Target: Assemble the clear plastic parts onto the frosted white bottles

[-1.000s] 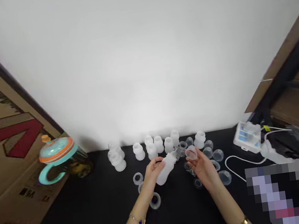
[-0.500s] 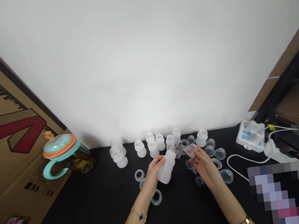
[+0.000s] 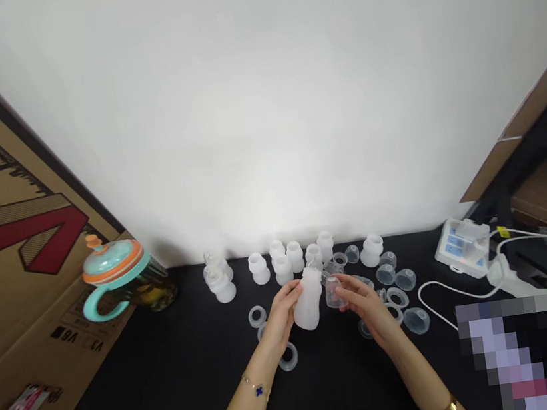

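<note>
Both hands sit close together above a black tabletop (image 3: 128, 399): the left hand (image 3: 281, 318) wraps a frosted plastic bottle (image 3: 309, 304) with a rounded, tapering body, and the right hand (image 3: 365, 307) holds a thin clear cup (image 3: 334, 292) just beside it. Smooth translucent rings (image 3: 288, 358) and glossy clear funnels (image 3: 416, 320) lie around them, with squat frosted bottles (image 3: 260, 268) standing upright behind.

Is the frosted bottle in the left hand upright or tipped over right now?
Nearly upright: the frosted bottle points neck-up with a slight lean, its base lowest, gripped by the left hand.
</note>
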Motion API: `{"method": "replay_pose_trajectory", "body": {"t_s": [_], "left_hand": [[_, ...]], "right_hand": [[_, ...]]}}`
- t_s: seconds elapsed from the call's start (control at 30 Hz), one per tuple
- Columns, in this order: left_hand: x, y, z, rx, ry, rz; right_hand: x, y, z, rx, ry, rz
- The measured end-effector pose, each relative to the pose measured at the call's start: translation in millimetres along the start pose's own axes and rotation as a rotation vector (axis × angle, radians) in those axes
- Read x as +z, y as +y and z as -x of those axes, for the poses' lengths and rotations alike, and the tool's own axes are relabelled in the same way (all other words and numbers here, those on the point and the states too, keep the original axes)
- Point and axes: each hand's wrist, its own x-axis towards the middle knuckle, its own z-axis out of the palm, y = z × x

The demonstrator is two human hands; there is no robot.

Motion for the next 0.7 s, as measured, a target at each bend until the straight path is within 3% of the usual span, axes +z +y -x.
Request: {"method": "replay_pose_trajectory", "body": {"t_s": [0.27, 0.7], "left_hand": [[-5.9, -6, -5, -0.027, 0.002, -0.030], [-5.9, -3, -3, 0.002, -0.018, -0.088]], "right_hand": [[-1, 7, -4, -0.034, -0.011, 0.041], [5, -3, 3, -0.055, -0.001, 0.032]]}}
